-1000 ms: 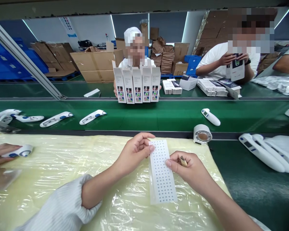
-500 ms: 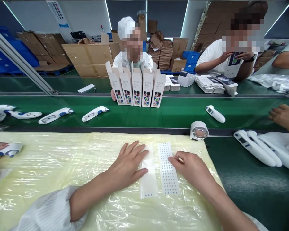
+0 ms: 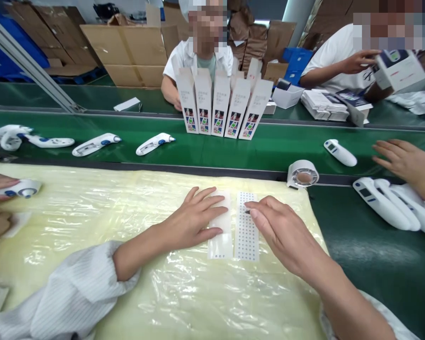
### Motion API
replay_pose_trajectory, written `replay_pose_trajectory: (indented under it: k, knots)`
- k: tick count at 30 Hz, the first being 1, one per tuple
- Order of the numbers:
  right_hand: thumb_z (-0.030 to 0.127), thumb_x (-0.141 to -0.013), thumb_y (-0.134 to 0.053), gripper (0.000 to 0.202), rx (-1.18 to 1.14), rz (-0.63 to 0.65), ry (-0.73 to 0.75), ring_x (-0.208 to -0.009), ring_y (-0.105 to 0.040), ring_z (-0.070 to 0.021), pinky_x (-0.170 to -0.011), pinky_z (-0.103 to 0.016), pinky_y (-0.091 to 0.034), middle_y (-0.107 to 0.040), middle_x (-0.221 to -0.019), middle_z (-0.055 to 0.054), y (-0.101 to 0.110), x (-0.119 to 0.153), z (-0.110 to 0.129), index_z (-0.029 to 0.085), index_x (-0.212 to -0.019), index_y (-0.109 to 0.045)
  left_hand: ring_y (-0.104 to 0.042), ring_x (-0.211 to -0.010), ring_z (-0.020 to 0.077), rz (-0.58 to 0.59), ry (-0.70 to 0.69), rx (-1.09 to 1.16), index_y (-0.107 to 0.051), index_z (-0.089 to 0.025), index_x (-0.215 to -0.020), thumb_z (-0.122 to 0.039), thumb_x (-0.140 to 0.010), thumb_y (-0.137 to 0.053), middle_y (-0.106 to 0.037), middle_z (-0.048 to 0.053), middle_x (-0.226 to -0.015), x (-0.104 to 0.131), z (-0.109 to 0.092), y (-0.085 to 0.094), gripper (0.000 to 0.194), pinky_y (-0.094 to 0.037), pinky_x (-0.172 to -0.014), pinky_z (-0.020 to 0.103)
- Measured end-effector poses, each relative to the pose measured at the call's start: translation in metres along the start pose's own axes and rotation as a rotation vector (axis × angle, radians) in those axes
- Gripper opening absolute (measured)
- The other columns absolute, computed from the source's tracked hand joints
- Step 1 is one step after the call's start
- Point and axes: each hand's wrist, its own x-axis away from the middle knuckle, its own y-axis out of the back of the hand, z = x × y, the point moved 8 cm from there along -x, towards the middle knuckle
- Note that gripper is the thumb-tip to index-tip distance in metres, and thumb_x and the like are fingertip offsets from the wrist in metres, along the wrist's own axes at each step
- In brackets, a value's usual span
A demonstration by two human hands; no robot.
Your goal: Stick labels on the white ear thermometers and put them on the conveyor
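Observation:
My left hand [image 3: 201,219] lies with fingers spread on a white backing sheet [image 3: 221,245], which has a few small dots along its bottom end. Just right of it is a second white strip [image 3: 246,248] covered in rows of small round grey dots, perhaps stickers. Over the upper part of this strip, my right hand [image 3: 283,231] is closed in a pinch. A small dark point shows at its fingertips; what it belongs to is hidden. Both sheets lie on yellowish plastic film [image 3: 156,297].
White thermometer-like devices [image 3: 156,144] lie on the green conveyor [image 3: 127,127], where several upright white boxes [image 3: 219,104] stand. A roll of tape [image 3: 303,174] sits at the film's corner. Co-workers' hands are at left [image 3: 0,189] and right [image 3: 407,160]; more devices [image 3: 386,203] lie at right.
The view has tipped down, so the background sits higher. My right hand has shifted on the dotted strip, and a dark point now shows at its fingertips. My left hand stays on the backing sheet.

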Motion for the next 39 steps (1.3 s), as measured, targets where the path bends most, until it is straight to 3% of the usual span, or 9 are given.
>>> replay_pose_trajectory:
  k: [2,5,10,14,21,39]
  knots:
    - [0.028,-0.104,-0.037,0.034,0.038,0.056,0.072,-0.08,-0.06,-0.0201,-0.079,-0.037,-0.038,-0.064,-0.083,-0.004,-0.005,0.005,0.015,0.022,-0.089,-0.067,-0.029,-0.146,0.041,0.056,0.006,0.013,-0.059,-0.026,-0.134,-0.045,-0.091,-0.065,-0.05,0.013,-0.149,0.001,-0.001,-0.006,0.047,-0.01,-0.116,0.071]
    - [0.019,-0.1,-0.047,0.024,0.076,0.091,0.144,-0.078,-0.059,-0.0178,-0.084,-0.038,-0.032,-0.064,-0.08,-0.001,-0.016,0.014,0.027,0.022,-0.088,-0.068,-0.023,-0.148,0.0418,0.114,0.039,0.007,-0.054,-0.027,-0.138,-0.046,-0.089,-0.068,-0.044,0.012,-0.153,0.003,-0.001,-0.013,0.054,-0.005,-0.115,0.072]
    - [0.013,-0.099,-0.049,0.026,0.084,0.109,0.186,-0.079,-0.058,-0.0172,-0.085,-0.037,-0.029,-0.065,-0.084,-0.001,-0.036,0.025,0.029,0.022,-0.087,-0.07,-0.02,-0.149,0.0419,0.133,0.066,-0.009,-0.052,-0.024,-0.14,-0.037,-0.088,-0.067,-0.04,0.013,-0.156,0.002,-0.004,-0.016,0.055,-0.004,-0.114,0.073]
    - [0.014,-0.098,-0.05,0.023,0.117,0.115,0.171,-0.079,-0.058,-0.0188,-0.082,-0.037,-0.029,-0.065,-0.083,-0.003,-0.046,0.027,0.03,0.02,-0.088,-0.07,-0.02,-0.149,0.043,0.121,0.065,-0.007,-0.052,-0.022,-0.139,-0.043,-0.088,-0.067,-0.04,0.014,-0.156,0.002,-0.007,-0.018,0.056,-0.002,-0.114,0.074]
    - [0.016,-0.095,-0.058,0.017,0.058,0.087,0.143,-0.081,-0.061,-0.0186,-0.079,-0.036,-0.031,-0.066,-0.085,-0.002,-0.052,0.025,0.029,0.02,-0.085,-0.07,-0.021,-0.149,0.0428,0.071,0.064,-0.021,-0.052,-0.023,-0.138,-0.052,-0.085,-0.07,-0.04,0.014,-0.156,0.004,-0.006,-0.022,0.063,0.003,-0.114,0.073]
    - [0.017,-0.087,-0.069,0.009,-0.062,0.101,0.062,-0.078,-0.063,-0.0172,-0.075,-0.035,-0.034,-0.067,-0.083,0.0,-0.054,0.022,0.022,0.021,-0.079,-0.068,-0.018,-0.149,0.0423,0.096,0.097,-0.001,-0.053,-0.022,-0.137,-0.055,-0.084,-0.07,-0.039,0.014,-0.157,0.003,-0.004,-0.024,0.065,0.003,-0.115,0.073]
